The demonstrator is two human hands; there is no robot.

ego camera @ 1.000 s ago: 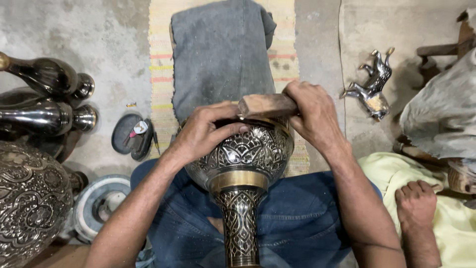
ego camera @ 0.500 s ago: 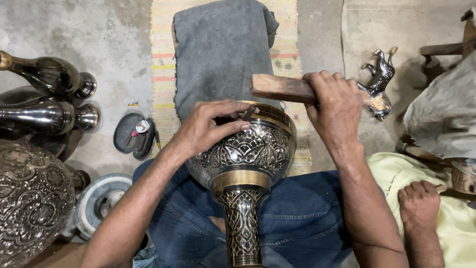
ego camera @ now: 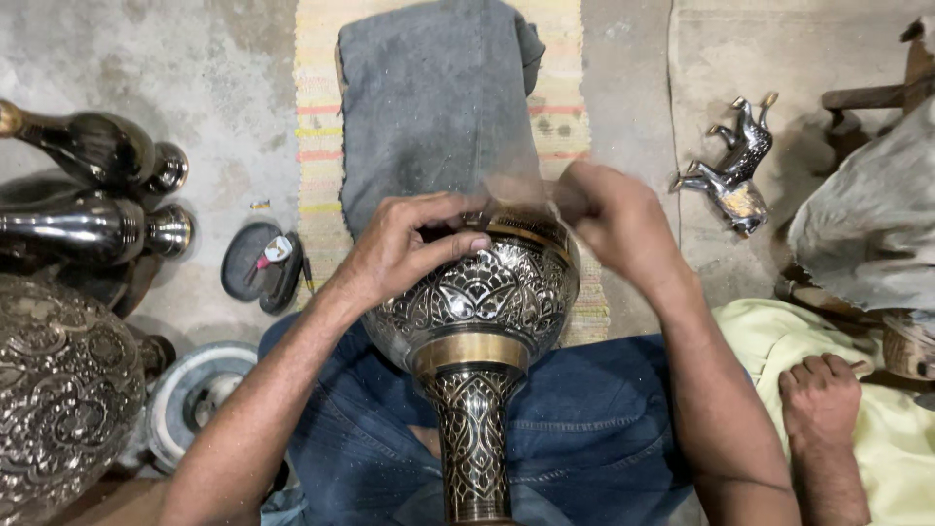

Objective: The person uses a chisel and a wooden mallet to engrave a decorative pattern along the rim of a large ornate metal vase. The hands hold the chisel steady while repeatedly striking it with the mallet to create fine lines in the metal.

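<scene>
Large engraved vessels crowd the floor's left edge. At centre, an engraved metal vase lies in the worker's lap, neck toward the body, the left hand curled over its rim. The right hand, raised half a second ago with a wooden block, has swung down to the rim, motion-blurred; its grip cannot be made out. A metal horse figurine lies right, above a co-worker's hand.

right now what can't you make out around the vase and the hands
- Head view: the right hand is motion-blurred, so what it holds cannot be told.
- The vase mouth is hidden behind the left hand and the blur.
- The vase foot is cut off by the bottom edge.
- The small items on the dark lid are too small to tell.
</scene>
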